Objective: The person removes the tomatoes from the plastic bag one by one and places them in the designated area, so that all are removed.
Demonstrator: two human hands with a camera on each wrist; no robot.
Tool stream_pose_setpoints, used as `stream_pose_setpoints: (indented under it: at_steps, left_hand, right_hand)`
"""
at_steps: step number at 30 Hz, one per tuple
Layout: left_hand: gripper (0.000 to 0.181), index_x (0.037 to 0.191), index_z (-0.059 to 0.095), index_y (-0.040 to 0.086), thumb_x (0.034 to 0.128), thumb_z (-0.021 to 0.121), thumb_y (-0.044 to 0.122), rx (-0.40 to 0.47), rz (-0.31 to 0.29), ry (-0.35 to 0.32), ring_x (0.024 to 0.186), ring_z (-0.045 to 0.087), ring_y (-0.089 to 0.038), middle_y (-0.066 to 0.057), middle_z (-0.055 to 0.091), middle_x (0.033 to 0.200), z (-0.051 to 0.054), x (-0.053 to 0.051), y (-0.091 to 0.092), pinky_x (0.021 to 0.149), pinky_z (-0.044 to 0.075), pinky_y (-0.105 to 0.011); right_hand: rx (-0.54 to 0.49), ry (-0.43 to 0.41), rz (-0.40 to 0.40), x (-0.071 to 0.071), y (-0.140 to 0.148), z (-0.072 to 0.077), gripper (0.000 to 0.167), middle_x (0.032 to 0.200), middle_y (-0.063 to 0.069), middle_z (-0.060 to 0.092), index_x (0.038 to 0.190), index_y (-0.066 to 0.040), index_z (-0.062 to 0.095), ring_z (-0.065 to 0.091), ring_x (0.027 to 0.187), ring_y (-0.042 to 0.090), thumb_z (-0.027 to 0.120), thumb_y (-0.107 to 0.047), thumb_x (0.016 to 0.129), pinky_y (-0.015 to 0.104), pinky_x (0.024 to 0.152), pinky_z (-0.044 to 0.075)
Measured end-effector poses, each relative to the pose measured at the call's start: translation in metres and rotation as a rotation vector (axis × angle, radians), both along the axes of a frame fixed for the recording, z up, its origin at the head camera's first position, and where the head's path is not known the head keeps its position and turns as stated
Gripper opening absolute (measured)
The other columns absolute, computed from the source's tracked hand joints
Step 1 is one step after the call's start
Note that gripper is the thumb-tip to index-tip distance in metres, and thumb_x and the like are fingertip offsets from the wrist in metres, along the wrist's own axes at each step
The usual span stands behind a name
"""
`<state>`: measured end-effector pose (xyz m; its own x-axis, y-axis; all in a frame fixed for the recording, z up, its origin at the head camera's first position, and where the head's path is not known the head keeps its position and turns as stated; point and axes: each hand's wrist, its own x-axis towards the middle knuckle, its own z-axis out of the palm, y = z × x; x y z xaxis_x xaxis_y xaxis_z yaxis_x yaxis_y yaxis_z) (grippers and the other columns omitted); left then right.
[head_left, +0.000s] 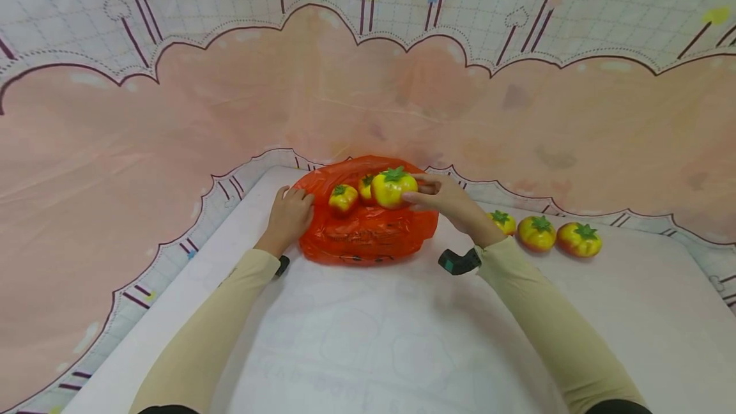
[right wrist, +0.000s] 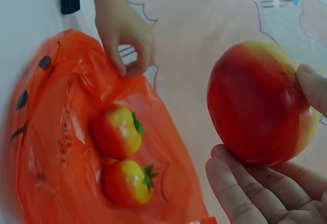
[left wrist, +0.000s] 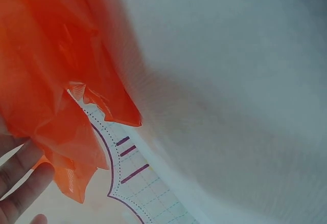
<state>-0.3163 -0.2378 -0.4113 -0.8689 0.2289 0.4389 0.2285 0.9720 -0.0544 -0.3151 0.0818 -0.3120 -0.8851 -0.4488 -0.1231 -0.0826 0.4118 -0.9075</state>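
A red plastic bag (head_left: 368, 235) lies on the white table, two yellow-red persimmon-like fruits (right wrist: 118, 132) resting on it. My left hand (head_left: 289, 214) pinches the bag's left edge, thumb and fingertips meeting there in the right wrist view. My right hand (head_left: 445, 200) holds another such fruit (head_left: 393, 188) above the bag's right part, thumb on one side and fingers on the other; its red underside (right wrist: 260, 104) faces the right wrist camera. In the left wrist view, fingers (left wrist: 25, 180) of my left hand touch the bag's crumpled edge (left wrist: 76, 147).
Several similar fruits (head_left: 536, 233) stand in a row on the table (head_left: 356, 337), right of the bag and beyond my right wrist. A patterned pink and white cloth (head_left: 230, 114) hangs behind the table and shows along its left side.
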Motion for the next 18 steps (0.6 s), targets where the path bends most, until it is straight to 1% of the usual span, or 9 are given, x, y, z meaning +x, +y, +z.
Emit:
stream_pose_setpoints:
  at_steps: [3,5,9,11,13,16,18]
  left_hand:
    - [0.018,0.099,0.065,0.002,0.0868,0.062,0.015,-0.003,-0.002,0.003,0.102,0.057,-0.033,-0.016,0.065,0.098,-0.001,-0.001,-0.001,0.105,0.036,-0.053]
    - [0.018,0.099,0.065,0.002,0.0867,0.062,0.015,-0.003,-0.004,0.002,0.102,0.057,-0.033,-0.016,0.066,0.098,-0.002,-0.002,-0.001,0.105,0.036,-0.053]
    - [0.019,0.1,0.065,0.003,0.0871,0.062,0.016,0.0,-0.002,-0.009,0.103,0.057,-0.033,-0.016,0.066,0.099,-0.004,-0.003,-0.001,0.105,0.036,-0.053]
    - [0.019,0.1,0.064,0.003,0.0875,0.062,0.017,0.002,-0.001,-0.019,0.104,0.057,-0.032,-0.016,0.066,0.099,-0.004,-0.003,-0.001,0.106,0.035,-0.053]
    - [0.019,0.1,0.064,0.003,0.0878,0.062,0.017,0.002,0.001,-0.026,0.104,0.057,-0.032,-0.016,0.066,0.099,-0.004,-0.003,-0.002,0.106,0.035,-0.053]
    - [0.019,0.101,0.064,0.003,0.088,0.062,0.017,0.004,0.0,-0.03,0.104,0.057,-0.032,-0.016,0.066,0.099,-0.004,-0.002,-0.002,0.107,0.035,-0.054]
    - [0.019,0.1,0.064,0.003,0.0879,0.062,0.017,0.006,-0.004,-0.027,0.104,0.057,-0.033,-0.016,0.065,0.099,-0.003,-0.001,-0.002,0.106,0.035,-0.054]
  right_hand:
    - [-0.008,0.011,0.003,0.001,0.005,0.001,0.068,0.138,0.018,0.05,0.144,-0.007,0.033,0.057,0.118,0.035,0.064,-0.028,0.088,0.047,0.108,0.036]
    - [-0.01,0.009,-0.006,0.002,0.009,0.002,0.07,0.137,0.016,0.051,0.145,-0.009,0.033,0.055,0.12,0.033,0.065,-0.03,0.087,0.049,0.11,0.034]
    - [-0.007,-0.024,-0.037,0.005,0.017,0.002,0.075,0.137,0.011,0.052,0.145,-0.018,0.034,0.05,0.126,0.028,0.069,-0.04,0.082,0.051,0.113,0.028]
    - [-0.008,-0.043,-0.051,0.008,0.022,0.002,0.077,0.139,0.008,0.05,0.145,-0.022,0.034,0.046,0.128,0.027,0.07,-0.044,0.08,0.052,0.114,0.026]
    - [0.01,-0.045,-0.06,0.01,0.027,0.003,0.08,0.142,0.005,0.046,0.145,-0.025,0.033,0.043,0.13,0.026,0.07,-0.048,0.079,0.053,0.113,0.025]
    - [0.033,-0.033,-0.065,0.012,0.034,0.004,0.08,0.144,0.007,0.044,0.146,-0.024,0.032,0.043,0.13,0.028,0.069,-0.048,0.08,0.054,0.114,0.024]
    - [0.017,-0.027,-0.069,0.013,0.038,0.006,0.078,0.144,0.01,0.044,0.147,-0.02,0.031,0.045,0.129,0.031,0.068,-0.044,0.082,0.053,0.113,0.027]
